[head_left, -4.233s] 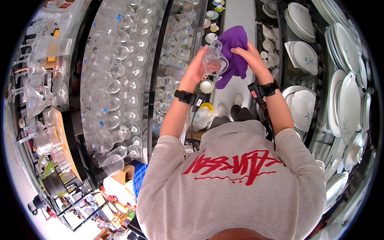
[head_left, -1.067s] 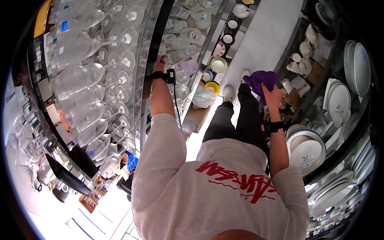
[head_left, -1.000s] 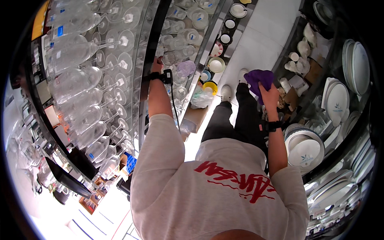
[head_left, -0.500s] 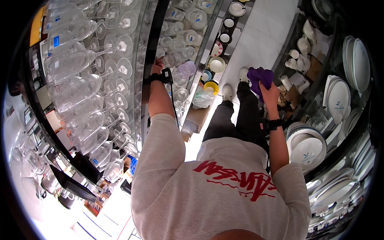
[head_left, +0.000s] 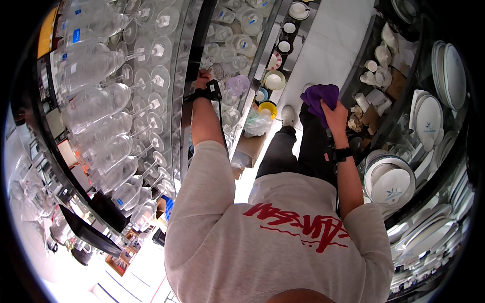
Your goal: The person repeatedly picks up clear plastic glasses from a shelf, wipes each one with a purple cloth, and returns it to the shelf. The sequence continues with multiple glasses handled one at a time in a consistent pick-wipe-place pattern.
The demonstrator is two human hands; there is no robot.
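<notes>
My left hand (head_left: 203, 80) reaches in at the shelf on the left, its fingers bent together beside a clear drinking glass (head_left: 217, 71). What they hold, if anything, is too small to make out. Close by stand a purple-tinted glass (head_left: 237, 85) and several clear glasses (head_left: 241, 45), some with blue stickers. A bunched purple cloth (head_left: 318, 101) hangs from my right hand (head_left: 335, 115), which is closed on it above my right leg.
Rows of stemmed glasses (head_left: 101, 101) fill the upper left shelf. Cups and bowls (head_left: 274, 80) line a low ledge by the aisle floor (head_left: 328, 45). On the right are stacked white plates (head_left: 391, 184), oval platters (head_left: 428, 121) and white pots (head_left: 382, 54). A cardboard box (head_left: 250, 149) sits near my feet.
My right hand has shifted slightly left with the purple cloth, which now covers the right shoe. The view has shifted a little; my left hand stays by the same glasses.
</notes>
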